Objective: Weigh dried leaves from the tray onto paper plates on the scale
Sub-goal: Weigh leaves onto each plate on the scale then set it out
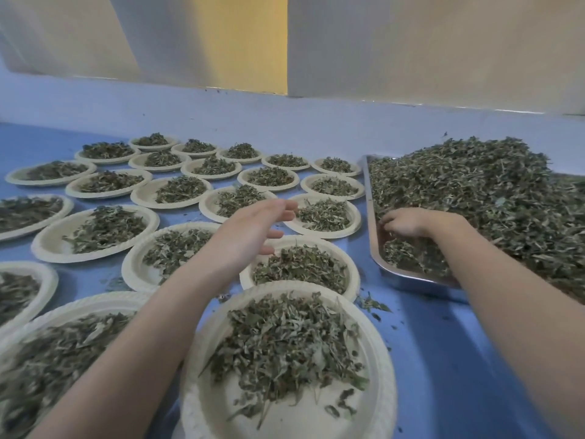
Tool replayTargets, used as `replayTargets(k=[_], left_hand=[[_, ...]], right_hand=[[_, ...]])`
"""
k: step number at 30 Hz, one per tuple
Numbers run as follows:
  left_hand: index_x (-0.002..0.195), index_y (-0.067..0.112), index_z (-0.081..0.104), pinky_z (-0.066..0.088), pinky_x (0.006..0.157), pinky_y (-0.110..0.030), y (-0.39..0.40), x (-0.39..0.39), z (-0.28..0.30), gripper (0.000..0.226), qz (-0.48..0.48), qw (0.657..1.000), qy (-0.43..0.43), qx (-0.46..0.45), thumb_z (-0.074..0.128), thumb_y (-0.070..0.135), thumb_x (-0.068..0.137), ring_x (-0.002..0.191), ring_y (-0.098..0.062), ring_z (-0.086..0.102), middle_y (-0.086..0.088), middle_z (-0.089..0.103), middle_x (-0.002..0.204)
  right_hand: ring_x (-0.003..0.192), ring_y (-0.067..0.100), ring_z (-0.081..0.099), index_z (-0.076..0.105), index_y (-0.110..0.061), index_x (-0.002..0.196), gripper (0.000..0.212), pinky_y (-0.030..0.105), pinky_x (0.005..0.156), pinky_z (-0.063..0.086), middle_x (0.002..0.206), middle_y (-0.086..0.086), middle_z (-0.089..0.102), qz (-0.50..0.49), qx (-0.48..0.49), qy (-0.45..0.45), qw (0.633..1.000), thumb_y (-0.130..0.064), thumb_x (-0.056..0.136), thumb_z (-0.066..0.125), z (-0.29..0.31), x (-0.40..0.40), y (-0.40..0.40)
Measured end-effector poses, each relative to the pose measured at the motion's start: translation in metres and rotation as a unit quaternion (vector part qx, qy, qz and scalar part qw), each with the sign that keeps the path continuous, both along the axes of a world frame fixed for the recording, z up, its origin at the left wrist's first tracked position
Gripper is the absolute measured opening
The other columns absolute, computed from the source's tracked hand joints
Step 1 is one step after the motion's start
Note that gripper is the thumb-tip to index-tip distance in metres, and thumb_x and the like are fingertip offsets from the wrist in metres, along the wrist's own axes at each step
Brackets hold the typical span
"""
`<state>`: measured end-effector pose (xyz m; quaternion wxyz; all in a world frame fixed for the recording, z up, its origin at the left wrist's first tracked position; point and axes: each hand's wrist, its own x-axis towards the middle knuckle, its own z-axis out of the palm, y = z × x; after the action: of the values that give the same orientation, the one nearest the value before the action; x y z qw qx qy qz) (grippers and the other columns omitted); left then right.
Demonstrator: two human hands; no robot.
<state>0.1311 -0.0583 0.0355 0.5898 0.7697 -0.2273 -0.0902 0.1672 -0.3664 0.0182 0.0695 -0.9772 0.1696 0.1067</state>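
Here, two hands over dried leaves.
Left hand [250,229] hovers, fingers loosely spread, holding nothing; right hand [411,221] curls into the tray's [408,277] leaves [493,191].

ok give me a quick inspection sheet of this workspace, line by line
surface: blue table, leaf crumbs scattered.
job's things: metal tray heaped with dried leaves; many filled paper plates; nearest plate filled; scale not seen.
clutter: stray leaf bits beside the tray.
grippers: left hand open above plates; right hand curled into tray leaves.
cables: nothing seen.
surroundings: pale wall, yellow panel.
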Motion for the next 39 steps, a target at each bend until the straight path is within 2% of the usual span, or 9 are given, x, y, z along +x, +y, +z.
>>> replayTargets(k=[2,5,11,17,21,29,31,34,39], left_hand=[[0.104,0.043,0.060,0.050,0.095,-0.037,0.000,-0.002,0.002,0.026,0.004,1.000,0.004,-0.007,0.034,0.041,0.101,0.106,-0.007,0.060,0.022,0.062,0.112],[0.107,0.040,0.060,0.049,0.095,-0.037,0.002,-0.009,0.006,0.026,0.002,1.000,0.000,-0.016,0.035,0.040,0.101,0.106,-0.008,0.060,0.020,0.061,0.115],[0.114,0.033,0.060,0.051,0.091,-0.034,0.007,-0.017,0.008,0.027,-0.002,0.999,0.014,-0.039,0.036,0.038,0.101,0.103,-0.011,0.063,0.013,0.062,0.119],[0.106,0.032,0.062,0.053,0.086,-0.034,0.010,-0.018,0.011,0.025,0.011,0.997,0.027,-0.067,0.038,0.034,0.101,0.099,-0.013,0.065,0.013,0.065,0.111],[0.116,0.025,0.061,0.053,0.086,-0.036,0.008,-0.021,0.010,0.029,0.016,0.996,0.044,-0.073,0.038,0.034,0.101,0.096,-0.016,0.067,0.008,0.065,0.114],[0.116,0.024,0.061,0.054,0.086,-0.037,0.010,-0.021,0.008,0.028,0.024,0.995,0.053,-0.078,0.038,0.032,0.101,0.095,-0.018,0.068,0.007,0.066,0.114],[0.115,0.024,0.061,0.054,0.085,-0.037,0.010,-0.021,0.007,0.028,0.024,0.995,0.054,-0.076,0.038,0.031,0.101,0.095,-0.019,0.068,0.005,0.066,0.115],[0.114,0.023,0.061,0.054,0.086,-0.037,0.008,-0.021,0.006,0.027,0.024,0.995,0.061,-0.075,0.039,0.031,0.101,0.094,-0.020,0.068,0.002,0.065,0.117],[0.110,0.024,0.062,0.054,0.086,-0.037,0.009,-0.020,0.004,0.025,0.025,0.995,0.064,-0.072,0.039,0.031,0.101,0.092,-0.020,0.068,0.001,0.065,0.116]], right_hand=[[0.088,0.017,0.060,0.056,-0.013,0.131,0.037,0.027,0.076,0.049,0.119,0.006,0.062,0.007,-0.033,0.035,0.999,-0.017,0.099,0.038,0.013,-0.018,0.013],[0.095,0.017,0.057,0.055,-0.020,0.132,0.036,0.024,0.073,0.046,0.129,0.000,0.056,0.010,-0.028,0.055,0.998,-0.026,0.099,0.042,0.027,-0.039,0.023],[0.145,0.028,0.017,0.030,-0.024,0.149,0.048,0.041,0.118,0.015,0.159,0.008,0.014,0.006,0.020,-0.017,1.000,-0.039,0.104,0.022,-0.003,-0.054,0.035],[0.138,0.025,0.033,0.046,-0.026,0.140,0.064,0.037,0.109,0.024,0.153,0.004,0.034,-0.008,0.011,-0.016,1.000,-0.062,0.096,0.015,-0.004,-0.076,0.035],[0.142,0.035,0.020,0.029,-0.043,0.146,0.078,0.051,0.114,0.017,0.157,0.007,0.023,-0.029,-0.014,-0.008,0.999,-0.080,0.081,0.005,-0.008,-0.084,0.040],[0.127,0.029,0.045,0.051,-0.029,0.135,0.060,0.032,0.095,0.032,0.143,0.009,0.047,0.037,0.016,-0.086,0.995,-0.057,0.098,0.013,-0.011,-0.101,0.055],[0.120,0.029,0.051,0.057,-0.029,0.129,0.059,0.030,0.087,0.034,0.133,0.008,0.057,0.054,-0.012,-0.106,0.993,-0.057,0.098,0.014,-0.012,-0.106,0.057],[0.080,0.020,0.057,0.059,-0.017,0.084,0.053,0.027,0.064,0.034,0.091,0.007,0.067,0.097,0.010,-0.154,0.983,-0.053,0.099,0.022,-0.011,-0.109,0.057],[0.046,0.009,0.040,0.041,-0.020,0.050,0.054,0.024,0.050,0.030,0.042,-0.006,0.044,0.069,0.043,-0.192,0.978,-0.043,0.099,0.039,-0.004,-0.096,0.048]])
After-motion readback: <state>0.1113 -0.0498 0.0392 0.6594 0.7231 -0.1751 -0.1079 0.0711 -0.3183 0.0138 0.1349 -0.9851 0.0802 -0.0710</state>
